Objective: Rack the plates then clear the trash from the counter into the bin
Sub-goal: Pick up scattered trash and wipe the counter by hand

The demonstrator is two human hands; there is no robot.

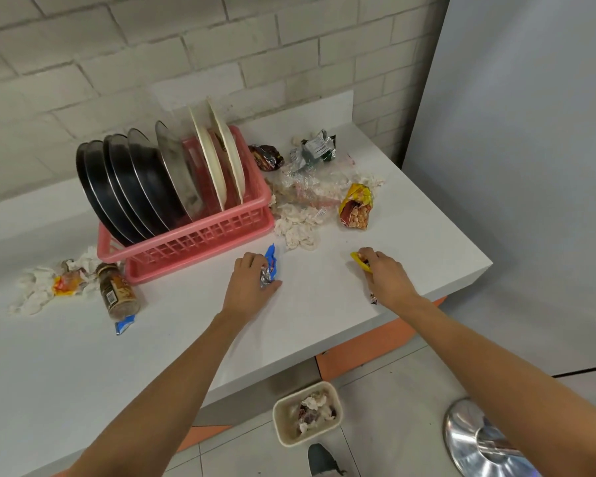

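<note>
Plates (159,177) stand on edge in the pink rack (200,242) at the back of the white counter (324,321): two cream ones at the right end, one grey steel one beside them, then four or five dark ones, whose rims overlap too much for a sure count. The left hand (252,280) has its fingers curled round a crumpled blue and silver wrapper (270,266) just in front of the rack. The right hand (386,277) pinches a yellow wrapper (360,261) near the counter's right edge. No print on either wrapper can be read. Loose trash is on both sides of the rack. On the right are a yellow snack bag (355,206), a dark brown wrapper (265,156), a green and silver wrapper (315,149) with a white label too small to read, clear plastic film (310,184) and white tissue (296,225). On the left are one brown jar (119,292) on its side showing a barcode, one blue scrap (124,324), more tissue (35,290) and an orange wrapper (66,282). One cream bin (282,420) sits on the floor below the counter edge, already holding some trash.
</note>
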